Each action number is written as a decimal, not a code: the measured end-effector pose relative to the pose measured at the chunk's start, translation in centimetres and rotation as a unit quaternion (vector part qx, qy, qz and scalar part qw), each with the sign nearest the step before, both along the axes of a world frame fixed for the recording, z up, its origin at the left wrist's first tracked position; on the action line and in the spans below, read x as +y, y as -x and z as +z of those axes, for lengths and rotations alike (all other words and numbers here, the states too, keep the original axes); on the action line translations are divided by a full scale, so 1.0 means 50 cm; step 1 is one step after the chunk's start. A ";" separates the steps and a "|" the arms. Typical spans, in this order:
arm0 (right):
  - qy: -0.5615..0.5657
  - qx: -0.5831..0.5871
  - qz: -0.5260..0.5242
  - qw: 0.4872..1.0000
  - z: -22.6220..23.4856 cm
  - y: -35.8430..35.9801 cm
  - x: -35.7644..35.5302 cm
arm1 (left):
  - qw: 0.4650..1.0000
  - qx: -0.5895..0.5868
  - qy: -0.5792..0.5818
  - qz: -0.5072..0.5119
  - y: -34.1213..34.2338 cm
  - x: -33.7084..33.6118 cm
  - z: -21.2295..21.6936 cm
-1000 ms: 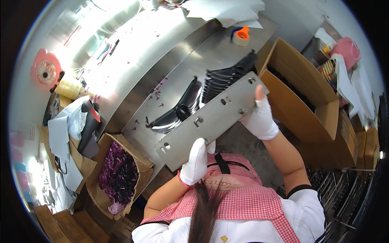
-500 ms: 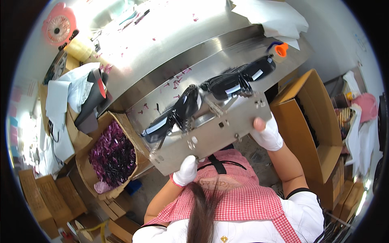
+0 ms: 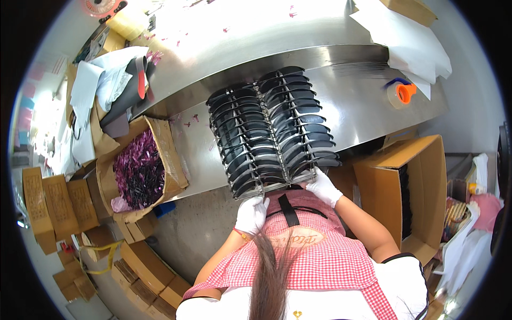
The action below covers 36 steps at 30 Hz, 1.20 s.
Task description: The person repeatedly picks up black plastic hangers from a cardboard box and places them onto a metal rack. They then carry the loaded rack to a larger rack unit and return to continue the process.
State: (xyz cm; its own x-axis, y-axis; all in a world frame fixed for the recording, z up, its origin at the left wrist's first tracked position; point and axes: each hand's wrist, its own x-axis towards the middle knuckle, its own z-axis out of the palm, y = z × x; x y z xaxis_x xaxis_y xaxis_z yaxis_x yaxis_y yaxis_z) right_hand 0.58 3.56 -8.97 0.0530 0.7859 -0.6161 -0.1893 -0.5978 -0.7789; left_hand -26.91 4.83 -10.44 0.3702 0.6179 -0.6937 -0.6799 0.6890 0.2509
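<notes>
A metal rack [image 3: 286,185] carries dark curved lenses [image 3: 298,118] in two long columns, several in each. It lies face up over the near part of the steel table, its near end sticking out past the edge toward my body. My white-gloved left hand [image 3: 252,214] grips the near left corner of the rack. At the near right corner, my right hand [image 3: 324,189], also gloved, grips the rack's end. The rack hides the tips of the fingers of both hands.
A carton [image 3: 176,165] of purple and dark scraps stands left of the table [image 3: 357,114]. An open cardboard box [image 3: 426,186] is at the right. A tape roll with an orange part [image 3: 404,94] and white sheets [image 3: 408,45] lie at the right; small pink bits are scattered further back.
The rack was tilted up, its metal end plate facing me; now it lies level with the lens columns showing from above. Both hands have stayed on it and moved closer together.
</notes>
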 end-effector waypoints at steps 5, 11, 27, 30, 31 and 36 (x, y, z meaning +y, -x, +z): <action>0.022 -0.294 0.607 0.738 0.138 -0.075 0.032 | 0.993 0.092 -0.002 -0.079 0.018 -0.024 0.033; -0.279 -0.143 0.488 0.815 0.298 -0.070 0.222 | 0.787 0.493 -0.353 -0.114 0.109 0.121 0.199; -0.237 -0.577 0.405 0.668 0.151 0.090 0.672 | 0.504 0.453 -0.356 -0.643 -0.047 0.767 0.176; -0.279 -0.610 0.349 0.655 0.126 0.093 0.662 | 0.381 0.531 -0.478 -0.587 -0.059 0.763 0.147; -0.300 -0.613 0.330 0.652 0.118 0.093 0.660 | 0.375 0.537 -0.498 -0.569 -0.061 0.757 0.142; -0.361 -0.579 0.317 0.659 0.093 0.091 0.659 | 0.294 0.583 -0.583 -0.483 -0.052 0.722 0.145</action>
State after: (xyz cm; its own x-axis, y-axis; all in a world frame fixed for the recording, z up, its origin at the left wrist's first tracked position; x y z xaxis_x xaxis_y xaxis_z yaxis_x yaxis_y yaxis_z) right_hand -3.99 36.51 -4.32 -0.3219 0.9420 0.0949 0.8908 0.3353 -0.3067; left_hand -24.31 40.91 -3.21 0.6944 0.6846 -0.2215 0.7089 -0.5982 0.3737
